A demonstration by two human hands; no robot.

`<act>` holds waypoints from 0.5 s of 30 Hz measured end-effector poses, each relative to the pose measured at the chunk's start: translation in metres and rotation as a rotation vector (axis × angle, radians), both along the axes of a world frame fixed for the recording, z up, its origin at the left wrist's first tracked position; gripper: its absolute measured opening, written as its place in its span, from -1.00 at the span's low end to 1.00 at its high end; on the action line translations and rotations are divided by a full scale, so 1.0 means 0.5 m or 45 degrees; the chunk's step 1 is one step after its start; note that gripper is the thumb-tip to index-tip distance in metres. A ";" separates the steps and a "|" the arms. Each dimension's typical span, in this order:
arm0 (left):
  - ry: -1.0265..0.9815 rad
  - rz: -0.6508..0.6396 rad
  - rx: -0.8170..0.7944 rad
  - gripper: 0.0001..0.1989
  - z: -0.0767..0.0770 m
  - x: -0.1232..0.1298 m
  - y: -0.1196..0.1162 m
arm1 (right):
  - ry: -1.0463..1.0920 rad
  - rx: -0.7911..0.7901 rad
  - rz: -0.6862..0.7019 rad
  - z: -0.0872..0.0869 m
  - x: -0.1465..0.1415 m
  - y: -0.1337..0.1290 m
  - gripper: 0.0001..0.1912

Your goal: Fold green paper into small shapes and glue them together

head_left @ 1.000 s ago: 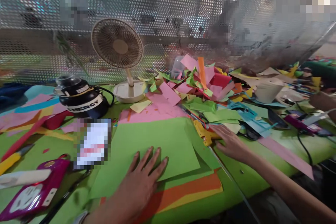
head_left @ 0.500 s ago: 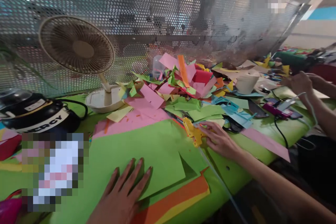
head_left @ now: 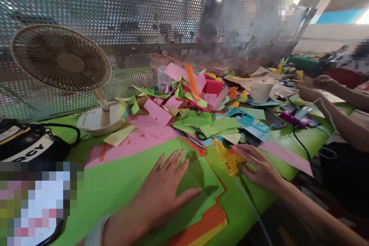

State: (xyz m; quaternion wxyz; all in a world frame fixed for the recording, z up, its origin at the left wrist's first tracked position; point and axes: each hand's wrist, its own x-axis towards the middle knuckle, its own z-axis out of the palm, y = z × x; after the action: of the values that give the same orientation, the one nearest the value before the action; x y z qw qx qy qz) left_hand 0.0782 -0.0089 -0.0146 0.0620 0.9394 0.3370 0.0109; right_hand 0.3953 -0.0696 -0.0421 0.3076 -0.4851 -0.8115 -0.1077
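Observation:
My left hand (head_left: 167, 178) lies with its fingers spread over a green paper sheet (head_left: 115, 184) at the front of the table. Beyond its fingertips is a box cutter (head_left: 191, 142) with a red-orange edge, and black scissors (head_left: 200, 133) are partly hidden under green scraps. My right hand (head_left: 261, 165) has its fingers closed around a yellow glue gun (head_left: 226, 155), just right of the green sheets. The gun's nozzle points away from me and its cord runs toward me. Orange paper (head_left: 207, 221) shows beneath the green sheets.
A heap of coloured paper scraps (head_left: 178, 102) covers the back. At left stand a beige fan (head_left: 70, 61) and a black appliance (head_left: 37, 142). A white cup (head_left: 261, 92) and a purple power strip (head_left: 294, 117) are at right, near another person's hands (head_left: 313, 88).
The glue gun has moved right with my right hand, uncovering the box cutter and scissors. My left hand has slid forward and right over the green paper. The view has turned slightly right.

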 end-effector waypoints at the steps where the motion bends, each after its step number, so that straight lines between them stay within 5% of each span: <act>1: 0.000 0.018 -0.036 -0.21 0.000 0.035 0.022 | 0.000 0.008 -0.021 -0.001 0.006 -0.005 -0.26; 7: -0.124 -0.176 -0.050 -0.25 -0.024 0.187 0.124 | 0.044 -0.041 -0.211 -0.010 0.044 -0.046 -0.26; 15: -0.061 -0.124 -0.100 -0.11 -0.055 0.274 0.169 | 0.055 -0.046 -0.308 -0.018 0.072 -0.067 -0.27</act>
State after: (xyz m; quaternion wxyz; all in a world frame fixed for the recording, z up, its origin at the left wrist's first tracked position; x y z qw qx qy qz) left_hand 0.2153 0.0757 -0.0422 0.1073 0.9511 0.2893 0.0170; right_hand 0.4313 -0.1032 -0.0512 0.3008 -0.5872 -0.7420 -0.1191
